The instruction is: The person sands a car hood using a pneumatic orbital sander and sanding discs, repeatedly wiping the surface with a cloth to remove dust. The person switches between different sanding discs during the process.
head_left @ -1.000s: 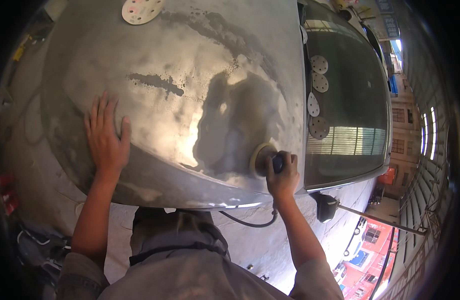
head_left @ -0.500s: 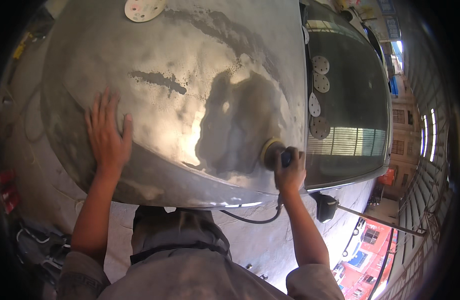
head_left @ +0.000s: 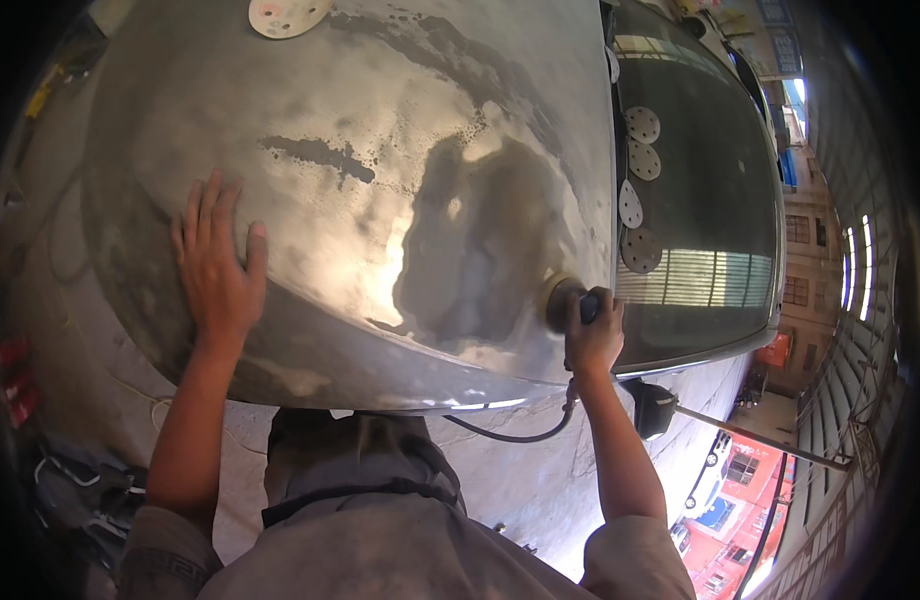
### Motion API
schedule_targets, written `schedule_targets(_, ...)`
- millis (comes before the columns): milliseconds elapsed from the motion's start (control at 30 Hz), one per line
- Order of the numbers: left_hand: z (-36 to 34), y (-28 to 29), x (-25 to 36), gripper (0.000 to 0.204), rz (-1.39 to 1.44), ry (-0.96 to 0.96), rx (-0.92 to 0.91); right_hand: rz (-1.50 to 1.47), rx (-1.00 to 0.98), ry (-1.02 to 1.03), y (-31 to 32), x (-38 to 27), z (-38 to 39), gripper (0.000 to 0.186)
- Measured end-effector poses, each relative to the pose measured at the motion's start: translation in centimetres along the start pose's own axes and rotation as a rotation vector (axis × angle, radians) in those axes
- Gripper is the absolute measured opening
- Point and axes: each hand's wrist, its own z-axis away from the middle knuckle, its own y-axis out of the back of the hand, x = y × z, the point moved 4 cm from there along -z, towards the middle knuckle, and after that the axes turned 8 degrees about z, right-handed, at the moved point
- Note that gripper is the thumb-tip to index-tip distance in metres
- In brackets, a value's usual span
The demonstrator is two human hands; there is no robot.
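My right hand covers most of the sander; only its round pad and a dark bit of body show at 12 o'clock from my knuckles. The hose slips behind my wrist, its far end lost under the car hood. At 12 o'clock the picture's edge cuts off a sanding disc. The discs on the windscreen are too small to tell their grit.
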Motion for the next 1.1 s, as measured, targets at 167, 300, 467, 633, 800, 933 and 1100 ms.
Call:
schedule_targets(167,0.1,0.0,-0.1,0.054,-0.017,0.021,-0.011,-0.141,-0.053,0.107,0.9,-2.4,3.0,0.034)
schedule_targets(300,0.0,0.1,-0.1,0.054,-0.003,0.006,-0.030,-0.139,-0.039,0.169,0.8,-4.8,0.1,0.035)
schedule_targets(467,-0.3,-0.3,-0.1,0.057,-0.045,-0.001,-0.048,-0.099,-0.038,0.141,0.2,-4.9,-5.0,0.038)
schedule_targets(633,-0.3,-0.7,2.2,0.064,-0.069,0.104,-0.069,-0.297,-0.180,0.426,3.1,-7.0,1.1,0.033)
schedule_targets(800,-1.9,-5.1,21.5,0.066,0.788,-0.327,-0.406,-0.385,-0.161,0.548,2.2,-6.7,-2.5,0.035)
schedule_targets(933,-6.3,-13.9,32.2,0.048,0.932,-0.472,-0.412,-0.326,-0.032,0.666,-0.4,-7.0,-7.8,0.031)
schedule_targets(1100,-7.1,-15.6,32.2,0.029,0.880,-0.444,-0.237,-0.244,-0.177,0.636,-1.0,-8.1,-8.9,0.017)
